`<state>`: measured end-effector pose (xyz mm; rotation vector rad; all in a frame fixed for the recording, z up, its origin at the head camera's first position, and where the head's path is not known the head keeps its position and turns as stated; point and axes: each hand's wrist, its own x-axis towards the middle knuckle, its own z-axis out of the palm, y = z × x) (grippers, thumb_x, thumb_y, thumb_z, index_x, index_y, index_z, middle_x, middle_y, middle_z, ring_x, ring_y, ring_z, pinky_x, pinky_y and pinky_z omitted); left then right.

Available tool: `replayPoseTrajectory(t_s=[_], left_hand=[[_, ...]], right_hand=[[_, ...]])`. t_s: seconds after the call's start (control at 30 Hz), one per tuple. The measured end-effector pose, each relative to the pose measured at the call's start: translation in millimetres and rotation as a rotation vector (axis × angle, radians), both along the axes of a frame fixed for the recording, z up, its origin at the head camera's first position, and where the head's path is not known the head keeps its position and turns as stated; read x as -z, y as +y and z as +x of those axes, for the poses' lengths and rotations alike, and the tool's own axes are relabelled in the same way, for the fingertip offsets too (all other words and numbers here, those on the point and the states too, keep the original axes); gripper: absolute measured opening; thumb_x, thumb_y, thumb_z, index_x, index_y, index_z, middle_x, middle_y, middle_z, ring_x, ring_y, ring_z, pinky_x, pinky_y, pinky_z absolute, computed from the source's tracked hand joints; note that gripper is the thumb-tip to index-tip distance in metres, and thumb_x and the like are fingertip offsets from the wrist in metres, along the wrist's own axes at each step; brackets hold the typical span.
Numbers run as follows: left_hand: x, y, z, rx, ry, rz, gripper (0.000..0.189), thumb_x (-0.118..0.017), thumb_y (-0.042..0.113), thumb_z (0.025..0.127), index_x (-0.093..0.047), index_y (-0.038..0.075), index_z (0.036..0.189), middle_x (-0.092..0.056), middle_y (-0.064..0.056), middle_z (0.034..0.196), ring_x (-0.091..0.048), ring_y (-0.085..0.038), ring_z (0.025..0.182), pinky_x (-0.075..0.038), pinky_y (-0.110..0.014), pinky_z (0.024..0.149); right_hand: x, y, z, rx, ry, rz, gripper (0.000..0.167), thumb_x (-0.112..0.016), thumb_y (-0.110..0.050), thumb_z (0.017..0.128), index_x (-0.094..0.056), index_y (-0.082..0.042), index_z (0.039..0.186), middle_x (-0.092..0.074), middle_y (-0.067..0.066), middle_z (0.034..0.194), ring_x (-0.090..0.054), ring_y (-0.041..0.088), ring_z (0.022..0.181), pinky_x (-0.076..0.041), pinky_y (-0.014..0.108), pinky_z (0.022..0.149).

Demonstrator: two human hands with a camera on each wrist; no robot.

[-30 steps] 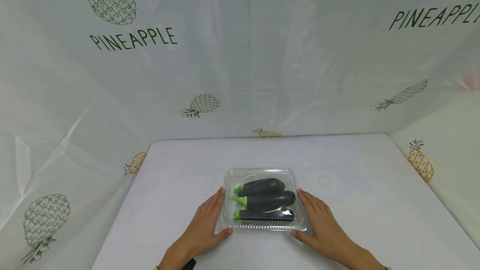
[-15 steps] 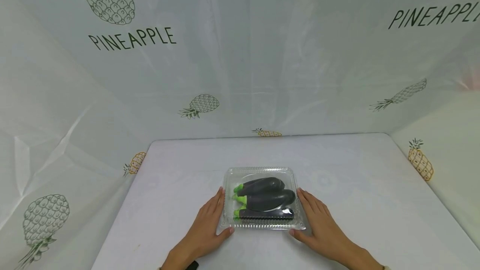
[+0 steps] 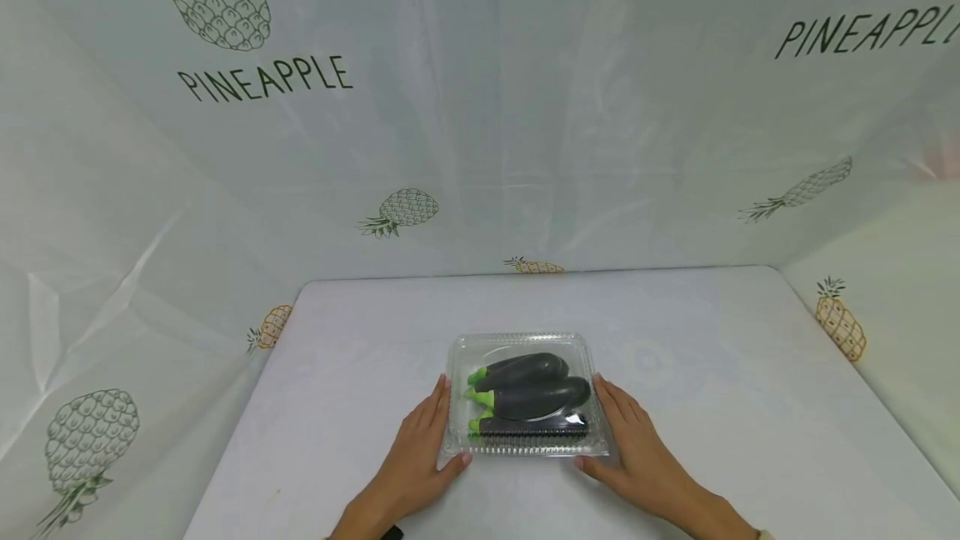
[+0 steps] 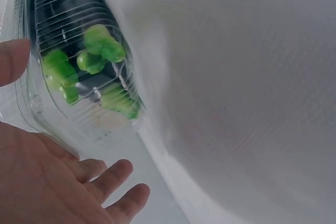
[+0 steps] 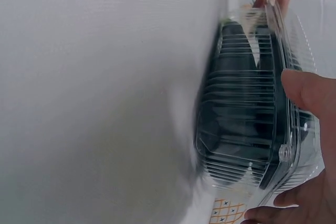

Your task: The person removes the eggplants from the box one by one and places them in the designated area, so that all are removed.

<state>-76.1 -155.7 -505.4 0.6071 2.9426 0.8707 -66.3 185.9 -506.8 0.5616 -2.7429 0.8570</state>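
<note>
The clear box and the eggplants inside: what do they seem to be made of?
The box looks like thin, glossy, clear plastic: its ribbed walls are see-through and catch highlights. The eggplants look smooth, dark and slightly shiny; their rounded, bright green stalk ends hint at moulded plastic or foam, though real vegetables can't be ruled out.

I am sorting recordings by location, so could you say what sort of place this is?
Probably a screened-off indoor booth, though I cannot be sure: pineapple-printed sheeting hangs behind and beside a plain white table, where a clear container of eggplants is being handled.
</note>
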Motion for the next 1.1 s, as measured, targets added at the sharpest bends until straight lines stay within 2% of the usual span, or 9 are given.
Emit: replayPoseTrajectory(t_s=[0.1,0.17,0.27,0.37,0.5,0.6,0.7,0.87,1.1], left_hand=[[1.4,0.9,0.7,-0.002,0.003,0.0,0.093,-0.068,0.04,0.099,-0.021,-0.005,0.165,-0.018,-0.019,0.174,-0.031,-0.041,0.155,-0.032,-0.066,0.123],[2.0,1.3,0.9,-0.004,0.001,-0.001,0.093,-0.068,0.04,0.099,-0.02,-0.005,0.165,-0.017,-0.019,0.175,-0.03,-0.041,0.156,-0.031,-0.066,0.123],[2.0,1.8,1.2,-0.008,0.0,0.001,0.092,-0.068,0.038,0.1,-0.019,-0.005,0.165,-0.017,-0.019,0.175,-0.03,-0.042,0.156,-0.031,-0.066,0.124],[1.1,2.8,1.3,-0.011,0.001,-0.001,0.092,-0.068,0.037,0.1,-0.019,-0.005,0.165,-0.017,-0.021,0.174,-0.029,-0.044,0.156,-0.03,-0.067,0.124],[-0.2,4.4,1.9,-0.016,0.01,-0.016,0.09,-0.068,0.036,0.101,-0.02,-0.005,0.165,-0.018,-0.022,0.174,-0.029,-0.044,0.156,-0.03,-0.066,0.124],[-0.7,5.1,2.7,-0.02,0.039,-0.027,0.087,-0.068,0.034,0.101,-0.023,-0.007,0.164,-0.021,-0.023,0.173,-0.03,-0.044,0.155,-0.03,-0.065,0.123],[-0.3,5.8,3.5,-0.027,0.077,-0.036,0.085,-0.069,0.032,0.1,-0.028,-0.008,0.162,-0.025,-0.024,0.171,-0.032,-0.044,0.154,-0.032,-0.065,0.122],[0.8,7.7,4.3,-0.043,0.102,-0.03,0.082,-0.071,0.029,0.099,-0.031,-0.01,0.16,-0.028,-0.023,0.17,-0.034,-0.043,0.153,-0.033,-0.063,0.122],[-2.8,11.7,5.3,-0.062,0.077,-0.026,0.078,-0.068,0.026,0.101,-0.03,-0.009,0.16,-0.027,-0.024,0.171,-0.033,-0.043,0.153,-0.031,-0.063,0.123]], right_hand=[[1.4,-1,-0.3,0.003,0.001,-0.008,0.11,-0.089,-0.04,0.083,-0.027,-0.001,0.165,-0.043,0.022,0.159,-0.042,0.044,0.144,-0.037,0.055,0.117],[2.8,-1,-0.8,0.002,0.016,-0.016,0.11,-0.09,-0.038,0.082,-0.028,0.0,0.164,-0.044,0.023,0.158,-0.043,0.044,0.143,-0.026,0.036,0.125],[4.2,-1,-1.1,-0.006,0.039,-0.027,0.109,-0.091,-0.036,0.082,-0.029,0.001,0.163,-0.045,0.023,0.158,-0.044,0.045,0.142,-0.007,0.009,0.119],[4.3,-1,-0.9,-0.012,0.064,-0.022,0.108,-0.091,-0.035,0.081,-0.03,0.002,0.163,-0.045,0.024,0.157,-0.045,0.047,0.141,-0.019,0.028,0.128],[4.0,-1,-0.3,-0.011,0.094,-0.002,0.106,-0.091,-0.035,0.081,-0.032,0.002,0.161,-0.047,0.024,0.157,-0.046,0.048,0.14,-0.035,0.045,0.115],[4.0,-1,-1.3,-0.021,0.122,0.011,0.105,-0.091,-0.032,0.08,-0.034,0.005,0.16,-0.048,0.025,0.157,-0.045,0.049,0.139,-0.021,0.025,0.124],[3.5,0,-2.9,-0.036,0.158,0.025,0.103,-0.09,-0.028,0.079,-0.035,0.009,0.157,-0.049,0.029,0.155,-0.044,0.051,0.138,-0.002,0.008,0.121],[2.3,-1,-4.2,-0.038,0.184,0.044,0.1,-0.09,-0.027,0.079,-0.038,0.011,0.155,-0.05,0.03,0.154,-0.045,0.051,0.138,0.0,0.008,0.12],[2.0,-1,-5.3,-0.031,0.208,0.077,0.094,-0.088,-0.027,0.08,-0.041,0.01,0.153,-0.051,0.026,0.154,-0.044,0.049,0.14,-0.032,0.047,0.112]])
